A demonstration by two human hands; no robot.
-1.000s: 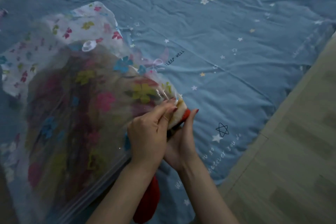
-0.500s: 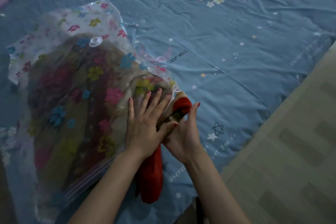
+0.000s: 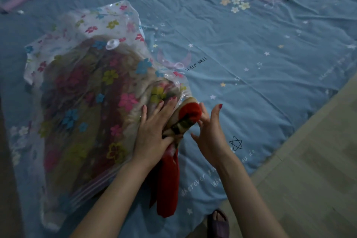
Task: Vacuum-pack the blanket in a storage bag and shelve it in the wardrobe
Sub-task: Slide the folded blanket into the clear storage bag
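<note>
Head view: A person bends over a blue bed [image 3: 251, 48], working a blanket [image 3: 190, 120] into a flower-printed clear storage bag [image 3: 83, 102] that lies on the near left of the mattress. Most of the blanket is already inside, a bulky mass filling the bag from its far white valve [image 3: 112, 44] to the near zip strip [image 3: 90, 189]. One red and patterned end still sticks out at the bag's right edge, and a red tail of it trails toward the viewer across the sheet.

The left hand [image 3: 154, 131] lies flat on the plastic with fingers spread and straight, pressing the load down just left of the loose end. The right hand [image 3: 210, 133] hovers at that end's right side, fingers parted and relaxed, their tips touching or nearly touching the red fold; it grips nothing that can be seen. The loose end runs near to far between the two hands, so both are about equally close, and the push would go leftward into the bag.

Dim light blurs the bag's opening. A purple cylinder [image 3: 16, 2] lies far left, its purpose unclear. A slippered foot [image 3: 219, 222] shows on the floor [image 3: 309, 160].
</note>
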